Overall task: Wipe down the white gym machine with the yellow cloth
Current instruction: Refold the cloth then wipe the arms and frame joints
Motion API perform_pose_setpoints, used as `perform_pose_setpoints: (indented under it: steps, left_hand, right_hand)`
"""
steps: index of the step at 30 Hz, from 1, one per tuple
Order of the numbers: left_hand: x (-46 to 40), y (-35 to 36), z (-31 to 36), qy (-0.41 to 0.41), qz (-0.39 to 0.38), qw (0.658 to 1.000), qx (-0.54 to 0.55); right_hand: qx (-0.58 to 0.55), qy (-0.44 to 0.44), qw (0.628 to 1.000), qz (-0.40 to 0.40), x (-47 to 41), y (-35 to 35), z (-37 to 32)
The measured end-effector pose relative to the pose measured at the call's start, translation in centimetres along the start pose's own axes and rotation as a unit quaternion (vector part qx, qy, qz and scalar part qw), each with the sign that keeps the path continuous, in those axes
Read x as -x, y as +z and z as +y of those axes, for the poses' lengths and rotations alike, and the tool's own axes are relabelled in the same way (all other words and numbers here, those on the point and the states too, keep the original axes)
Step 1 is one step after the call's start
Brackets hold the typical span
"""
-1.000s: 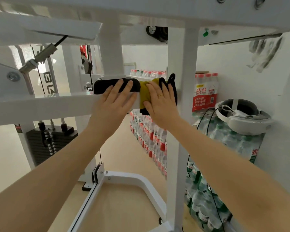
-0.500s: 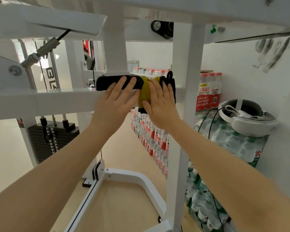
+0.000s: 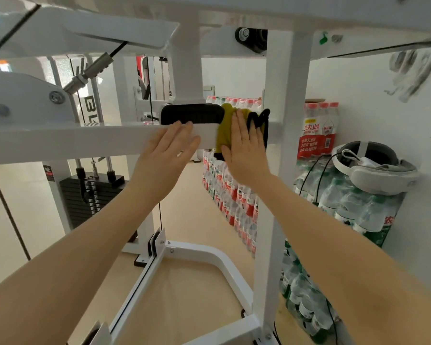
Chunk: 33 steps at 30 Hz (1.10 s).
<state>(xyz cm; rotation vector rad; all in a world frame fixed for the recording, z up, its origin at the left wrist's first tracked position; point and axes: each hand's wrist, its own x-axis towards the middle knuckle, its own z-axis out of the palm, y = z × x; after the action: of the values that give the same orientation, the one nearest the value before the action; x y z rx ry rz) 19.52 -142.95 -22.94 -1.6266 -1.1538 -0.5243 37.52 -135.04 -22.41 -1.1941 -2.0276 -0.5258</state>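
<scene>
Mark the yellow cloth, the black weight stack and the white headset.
yellow cloth [image 3: 223,131]: head view, on the bare fold left of the right hand.
black weight stack [image 3: 72,195]: head view, on the plates' front face.
white headset [image 3: 381,176]: head view, on the front visor.

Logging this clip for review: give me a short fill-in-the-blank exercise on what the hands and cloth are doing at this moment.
1. The right hand presses the ____ cloth against the white crossbar.
2. The left hand lies flat just below the ____ pad.
3. A ring shows on the ____ hand.
4. A white headset rests on packs of ____.

Missing words: yellow; black; right; bottled water
</scene>
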Motion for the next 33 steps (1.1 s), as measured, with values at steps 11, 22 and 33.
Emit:
perform_pose_setpoints:
  steps: [11,22,33]
  left_hand:
    - [-6.2,1.6,2.6,0.106,-0.009,0.994,-0.002]
    - [-6.2,5.1,2.5,0.115,0.063,0.989,-0.069]
    - [-6.7,3.5,3.5,0.079,0.038,0.996,-0.015]
  right_hand:
    - [-0.022,-0.011,1.0,0.014,-1.4,-1.1,2.1]
    - [0.011,0.015,0.995,0.093,-2.4,-0.3,4.9]
    - [0.05,-0.005,0.998,0.039,-1.5,-1.2,5.9]
